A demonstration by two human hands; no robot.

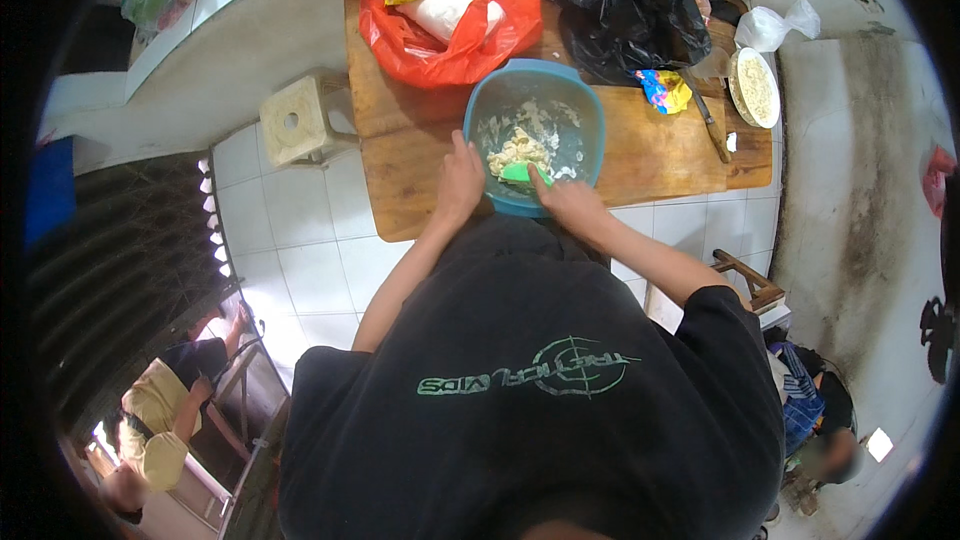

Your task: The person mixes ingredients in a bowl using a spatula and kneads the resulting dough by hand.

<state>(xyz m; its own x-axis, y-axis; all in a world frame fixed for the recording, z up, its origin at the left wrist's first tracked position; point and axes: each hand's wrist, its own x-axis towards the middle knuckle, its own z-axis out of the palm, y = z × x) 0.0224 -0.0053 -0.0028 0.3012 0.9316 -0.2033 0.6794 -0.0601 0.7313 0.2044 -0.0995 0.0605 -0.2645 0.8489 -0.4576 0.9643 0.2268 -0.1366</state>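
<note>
A blue plastic basin (589, 101) stands at the near edge of the wooden table. Inside it lies a lumpy pale dough (517, 150), and white floury smears cling to the basin's wall. My left hand (461, 176) grips the basin's left rim. My right hand (566, 199) holds a green spatula or scraper (516, 172), its blade against the near side of the dough. Part of the green tool is hidden under my right fingers.
Behind the basin sit a red plastic bag (435, 64) holding a white package and yellow packet, and a black plastic bag (637, 22). On the right are a colourful packet (666, 92), a knife (709, 120) and a bowl (754, 88). A plastic stool (296, 120) stands left. Two people are nearby.
</note>
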